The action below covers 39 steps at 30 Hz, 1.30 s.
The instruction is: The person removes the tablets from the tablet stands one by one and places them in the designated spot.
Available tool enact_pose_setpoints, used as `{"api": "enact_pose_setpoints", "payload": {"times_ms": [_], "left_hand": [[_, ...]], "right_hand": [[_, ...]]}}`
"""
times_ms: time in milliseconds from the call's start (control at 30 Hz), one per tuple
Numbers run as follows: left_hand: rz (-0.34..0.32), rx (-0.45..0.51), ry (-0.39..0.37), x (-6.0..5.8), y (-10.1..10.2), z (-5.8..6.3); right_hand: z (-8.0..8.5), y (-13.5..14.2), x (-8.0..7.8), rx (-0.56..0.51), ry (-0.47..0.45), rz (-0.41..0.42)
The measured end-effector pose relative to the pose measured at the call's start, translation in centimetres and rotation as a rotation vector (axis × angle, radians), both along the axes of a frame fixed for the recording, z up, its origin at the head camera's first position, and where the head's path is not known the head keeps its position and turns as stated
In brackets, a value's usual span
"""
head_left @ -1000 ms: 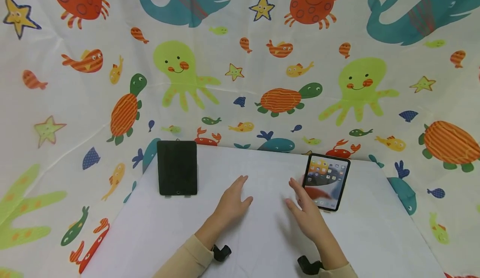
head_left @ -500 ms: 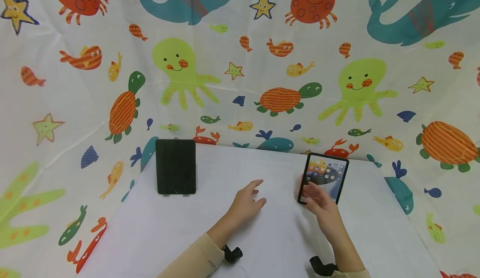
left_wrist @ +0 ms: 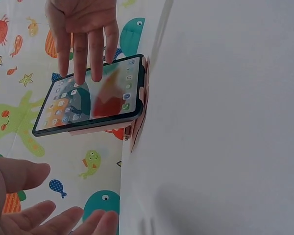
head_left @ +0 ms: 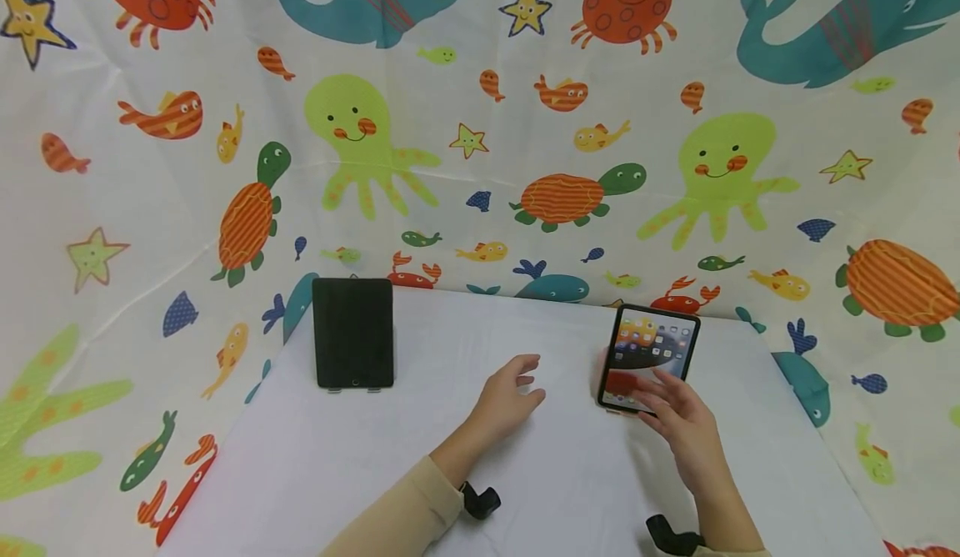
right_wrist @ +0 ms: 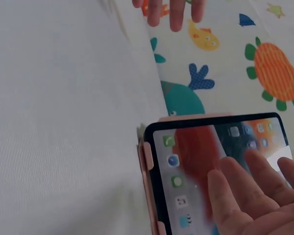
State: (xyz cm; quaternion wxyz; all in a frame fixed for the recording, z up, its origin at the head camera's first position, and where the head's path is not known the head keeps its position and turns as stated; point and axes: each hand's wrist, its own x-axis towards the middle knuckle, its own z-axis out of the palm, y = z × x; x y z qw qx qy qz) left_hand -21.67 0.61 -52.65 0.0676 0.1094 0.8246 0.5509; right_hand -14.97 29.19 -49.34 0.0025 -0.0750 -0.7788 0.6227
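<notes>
A tablet with a lit home screen (head_left: 637,344) leans on a pinkish stand at the right back of the table. In front of its lower right part is my right hand (head_left: 686,428), fingers loosely spread and holding nothing. The right wrist view shows those fingers (right_wrist: 255,188) over the tablet's screen (right_wrist: 196,161), covering some icons. My left hand (head_left: 506,398) hovers left of this tablet, with relaxed fingers and nothing in it. In the left wrist view the tablet (left_wrist: 95,98) stands tilted on its folded cover, beyond my left fingers (left_wrist: 34,215).
A second tablet (head_left: 354,332), its screen dark, stands propped on small feet at the left back. White cloth covers the table (head_left: 480,323). Behind and around it hangs a curtain (head_left: 435,182) printed with sea animals. A black wrist camera (head_left: 480,500) sits at my left wrist.
My right hand has moved right, across the front of the lit tablet to its lower right. My left hand has shifted right. The lit tablet's lower edge has tipped slightly back and left.
</notes>
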Motion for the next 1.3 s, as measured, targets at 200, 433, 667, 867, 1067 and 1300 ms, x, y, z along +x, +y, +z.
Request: {"api": "enact_pose_setpoints", "payload": {"times_ms": [200, 433, 667, 867, 1067, 1300], "left_hand": [[-0.024, 0.047, -0.023, -0.3, 0.5, 0.2], [-0.043, 0.077, -0.025, -0.9, 0.9, -0.5], [-0.091, 0.129, -0.025, -1.9, 1.6, -0.9], [-0.113, 0.123, -0.047, -2.5, 2.4, -0.4], [-0.124, 0.101, -0.05, -2.9, 3.1, 0.1], [-0.135, 0.1, -0.062, -3.6, 3.9, 0.8]], "right_hand": [[0.1, 0.9, 0.1, -0.026, -0.031, -0.08], [0.0, 1.5, -0.1, -0.059, -0.054, -0.151], [0.3, 2.9, -0.2, -0.095, -0.053, -0.193], [0.7, 4.1, -0.6, -0.108, -0.049, -0.202], [1.2, 5.4, -1.1, -0.149, -0.052, -0.221], [1.5, 6.8, -1.7, -0.165, -0.048, -0.255]]}}
